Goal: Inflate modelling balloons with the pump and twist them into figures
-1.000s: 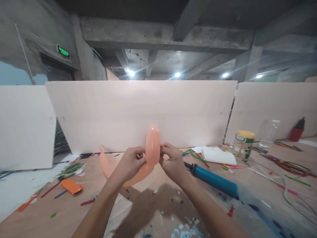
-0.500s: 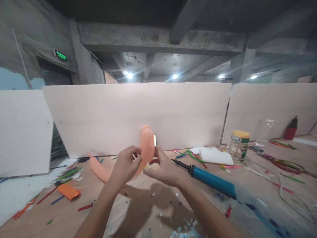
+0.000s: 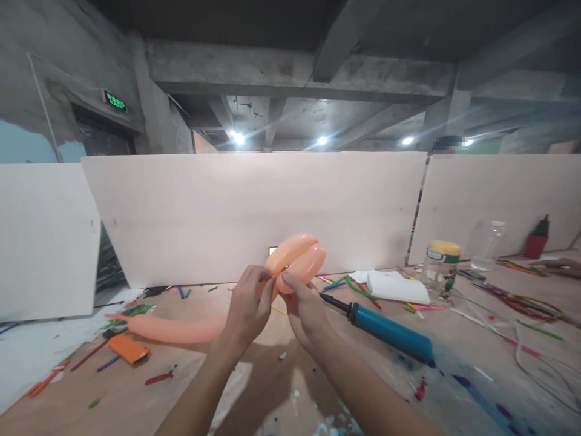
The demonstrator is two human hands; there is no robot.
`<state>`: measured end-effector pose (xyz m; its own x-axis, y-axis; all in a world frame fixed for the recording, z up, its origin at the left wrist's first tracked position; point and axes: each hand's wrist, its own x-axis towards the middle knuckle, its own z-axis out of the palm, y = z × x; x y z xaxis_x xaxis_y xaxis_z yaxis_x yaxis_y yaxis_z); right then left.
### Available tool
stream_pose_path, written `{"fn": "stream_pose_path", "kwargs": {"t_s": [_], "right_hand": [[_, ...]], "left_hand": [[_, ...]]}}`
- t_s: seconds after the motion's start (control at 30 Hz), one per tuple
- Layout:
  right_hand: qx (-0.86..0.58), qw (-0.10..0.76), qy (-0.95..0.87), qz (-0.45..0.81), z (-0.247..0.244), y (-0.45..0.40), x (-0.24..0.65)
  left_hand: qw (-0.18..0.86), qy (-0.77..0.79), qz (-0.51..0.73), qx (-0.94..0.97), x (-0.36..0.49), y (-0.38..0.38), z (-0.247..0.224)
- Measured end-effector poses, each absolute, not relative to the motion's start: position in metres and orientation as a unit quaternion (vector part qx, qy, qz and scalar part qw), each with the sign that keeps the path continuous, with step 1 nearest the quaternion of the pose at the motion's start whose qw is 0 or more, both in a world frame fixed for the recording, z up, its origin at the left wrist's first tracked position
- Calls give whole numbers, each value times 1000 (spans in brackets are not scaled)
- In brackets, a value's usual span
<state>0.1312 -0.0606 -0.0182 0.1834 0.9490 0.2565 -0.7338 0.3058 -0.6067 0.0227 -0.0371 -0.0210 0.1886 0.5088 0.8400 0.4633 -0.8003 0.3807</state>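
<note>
Hands, two, bare, brought close together: left hand (image 3: 249,306) with thumb and fingers pinching the base of a loop; right hand (image 3: 305,306) just beside it, thumb pressed on the loop's front segment, fingers beneath.

Item held: peach balloon (image 3: 305,261), long and thin, one part folded into a loop of two segments side by side. Loop stands beyond the fingertips, ahead and a little to the right, long axis slanting from the left hand's pinch up rightward; right hand nearer its body. Tail (image 3: 177,328) runs off toward the tabletop's left edge, left hand nearer; the join is hidden behind that hand.

Tabletop (image 3: 120,402), brown, paint-spotted. Just right of the hands: blue pump (image 3: 393,332), nozzle pointing toward them. Near the left edge: orange object (image 3: 128,349), close below the tail.

Toward the far right corner: white roll (image 3: 399,287), yellow-lidded jar (image 3: 440,272), clear bottle (image 3: 490,245), red bottle (image 3: 537,242), and another person's hand (image 3: 556,264).

Along the far edge: white panel (image 3: 254,209), upright.
</note>
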Motion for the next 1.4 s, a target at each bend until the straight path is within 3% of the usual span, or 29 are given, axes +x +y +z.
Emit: {"fn": "stream_pose_path", "kwargs": {"t_s": [0.13, 0.3, 0.4, 0.53, 0.67, 0.87, 1.07, 1.4], "right_hand": [[-158, 744, -259, 595, -12, -65, 130], [-143, 753, -307, 565, -13, -61, 135], [-145, 743, -392, 524, -17, -56, 147], [-192, 642, -544, 505, -17, -59, 166], [-222, 547, -618, 519, -15, -62, 176], [-297, 638, -552, 446, -18, -48, 172], [-322, 641, -657, 230, -23, -52, 164], [-332, 521, -743, 258, -13, -67, 174]], "left_hand": [[122, 334, 612, 707, 27, -38, -21], [388, 290, 626, 611, 32, -32, -19], [509, 262, 535, 621, 24, -32, -13], [552, 255, 369, 703, 3, -40, 0], [479, 281, 317, 769, -8, -46, 9], [271, 347, 369, 818, -4, -49, 12], [95, 371, 378, 843, -3, -50, 8], [-99, 291, 477, 823, -17, -44, -2]]}}
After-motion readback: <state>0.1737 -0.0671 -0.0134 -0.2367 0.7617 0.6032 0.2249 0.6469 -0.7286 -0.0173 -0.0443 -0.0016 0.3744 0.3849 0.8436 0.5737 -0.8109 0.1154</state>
